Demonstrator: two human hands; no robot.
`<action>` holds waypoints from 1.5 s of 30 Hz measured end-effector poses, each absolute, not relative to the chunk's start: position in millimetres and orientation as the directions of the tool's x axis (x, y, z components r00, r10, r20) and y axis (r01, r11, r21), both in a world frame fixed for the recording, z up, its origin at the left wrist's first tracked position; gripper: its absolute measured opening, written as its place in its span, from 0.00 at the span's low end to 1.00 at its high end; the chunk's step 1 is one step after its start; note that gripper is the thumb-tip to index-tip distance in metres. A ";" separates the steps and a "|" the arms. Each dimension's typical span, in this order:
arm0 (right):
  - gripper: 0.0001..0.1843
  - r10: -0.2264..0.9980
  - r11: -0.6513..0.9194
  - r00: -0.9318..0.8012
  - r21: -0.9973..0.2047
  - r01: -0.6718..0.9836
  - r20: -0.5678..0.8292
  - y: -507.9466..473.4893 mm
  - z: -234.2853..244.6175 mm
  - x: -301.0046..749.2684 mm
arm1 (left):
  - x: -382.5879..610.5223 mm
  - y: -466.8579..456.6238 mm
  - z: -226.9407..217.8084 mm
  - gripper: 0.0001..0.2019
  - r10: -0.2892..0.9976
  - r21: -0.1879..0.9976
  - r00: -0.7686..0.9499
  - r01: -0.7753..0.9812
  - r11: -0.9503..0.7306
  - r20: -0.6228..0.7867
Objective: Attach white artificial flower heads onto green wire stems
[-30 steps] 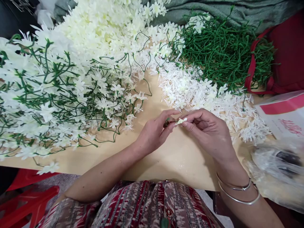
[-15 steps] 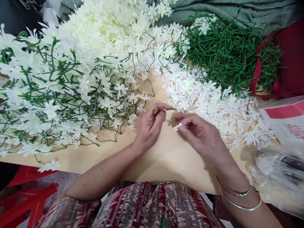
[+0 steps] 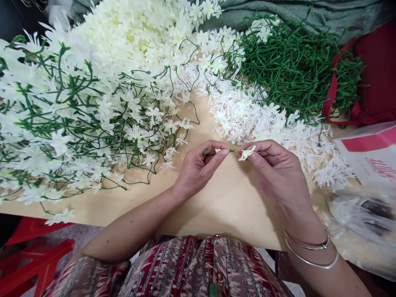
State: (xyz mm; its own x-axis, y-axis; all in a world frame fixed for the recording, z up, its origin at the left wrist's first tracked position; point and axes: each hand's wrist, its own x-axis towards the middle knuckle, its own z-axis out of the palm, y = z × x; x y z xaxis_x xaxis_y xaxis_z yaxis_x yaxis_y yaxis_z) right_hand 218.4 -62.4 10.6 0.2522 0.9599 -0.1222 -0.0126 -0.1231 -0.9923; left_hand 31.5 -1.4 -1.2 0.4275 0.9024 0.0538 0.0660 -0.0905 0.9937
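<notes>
Between thumb and forefinger, my left hand pinches a thin green plastic stem, its tip poking out to the right. My right hand is closed on a small white artificial flower, held just right of the stem tip. A narrow gap seems to separate the two, though fingers hide part of it. Left of my hands lies a large heap of white flowers on green stems. Beyond my right hand, white stamen pieces are spread with loose petals among them.
A pile of bare green stems lies at the back right beside a red bag. Cream petals are heaped at the back. A printed box and a clear plastic bag sit right. A red stool stands lower left.
My right hand has turned and risen slightly, bringing the white flower up level with the stem. My left hand has shifted a little right, its thumb now extended along the stem.
</notes>
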 end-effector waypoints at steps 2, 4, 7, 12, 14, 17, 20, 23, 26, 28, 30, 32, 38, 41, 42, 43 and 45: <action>0.08 0.961 -0.150 0.228 -0.988 -0.033 -0.154 -62.5 9.7 219.0 | 32.4 -3.4 -1.3 0.21 0.890 0.996 0.454 0.063 -0.064 0.028; 0.09 0.965 -0.158 0.207 -0.987 -0.029 -0.160 -62.8 9.5 219.3 | 32.7 -4.8 -1.8 0.22 0.884 0.996 0.468 0.064 -0.056 0.020; 0.09 0.969 -0.174 0.171 -0.984 -0.031 -0.177 -63.0 9.5 219.5 | 32.2 -5.6 -2.2 0.22 0.882 0.995 0.471 0.075 -0.062 0.020; 0.10 0.969 -0.180 0.169 -0.984 -0.001 -0.178 -62.6 10.8 219.6 | 30.7 -5.3 -2.2 0.17 0.877 0.990 0.476 0.081 -0.116 0.064; 0.11 0.969 -0.173 0.185 -0.984 0.031 -0.165 -62.7 12.6 219.0 | 30.6 -4.5 -2.8 0.13 0.873 0.980 0.473 0.091 -0.180 0.116; 0.11 0.969 -0.155 0.206 -0.985 0.072 -0.138 -63.8 15.5 217.6 | 31.0 -2.5 -4.0 0.09 0.850 0.936 0.472 0.127 -0.329 0.234; 0.10 0.969 -0.146 0.213 -0.984 0.105 -0.122 -65.4 17.2 216.0 | 31.4 -0.8 -4.7 0.09 0.818 0.894 0.491 0.154 -0.420 0.300; 0.09 0.971 -0.148 0.207 -0.983 0.111 -0.123 -66.1 17.5 213.4 | 31.1 -0.8 -4.5 0.10 0.825 0.911 0.505 0.160 -0.380 0.255; 0.09 0.973 -0.143 0.193 -0.986 0.082 -0.125 -65.7 16.6 210.8 | 30.4 -1.8 -2.8 0.11 0.844 0.954 0.515 0.148 -0.262 0.152; 0.09 0.972 -0.150 0.190 -0.987 0.060 -0.136 -65.4 15.4 210.4 | 30.2 -2.1 -0.9 0.11 0.843 0.973 0.529 0.127 -0.191 0.096; 0.09 0.972 -0.163 0.181 -0.986 0.043 -0.153 -65.2 14.3 211.0 | 30.3 -1.8 1.0 0.11 0.835 0.984 0.546 0.099 -0.145 0.069; 0.09 0.972 -0.173 0.166 -0.984 0.029 -0.166 -64.8 13.7 211.9 | 30.6 -1.1 2.5 0.10 0.828 0.990 0.558 0.077 -0.119 0.056; 0.10 0.973 -0.174 0.158 -0.985 0.007 -0.171 -62.6 15.7 212.3 | 30.2 -0.6 2.6 0.09 0.820 0.988 0.571 0.097 -0.117 0.041; 0.11 0.975 -0.175 0.142 -0.985 0.007 -0.172 -61.9 16.3 211.8 | 29.4 -1.0 1.0 0.09 0.820 0.985 0.571 0.117 -0.130 0.040; 0.12 0.975 -0.176 0.141 -0.984 0.010 -0.173 -61.8 16.0 211.8 | 29.3 -1.0 0.4 0.09 0.819 0.983 0.572 0.122 -0.135 0.041; 0.12 0.975 -0.178 0.141 -0.984 0.014 -0.174 -61.7 15.5 211.8 | 29.2 -1.0 0.0 0.09 0.818 0.982 0.574 0.127 -0.140 0.043; 0.13 0.973 -0.187 0.138 -0.982 0.021 -0.182 -61.4 14.3 212.1 | 29.4 -0.9 -0.4 0.10 0.817 0.979 0.574 0.137 -0.152 0.046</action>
State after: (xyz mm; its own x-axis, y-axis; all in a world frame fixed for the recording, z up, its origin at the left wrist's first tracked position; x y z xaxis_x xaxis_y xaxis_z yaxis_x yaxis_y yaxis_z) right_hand 212.1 -61.4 14.3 0.1384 0.9734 -0.1824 0.0206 -0.1869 -0.9822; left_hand 29.4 -0.9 -0.4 0.5744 0.8173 0.0463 0.1371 -0.1519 0.9788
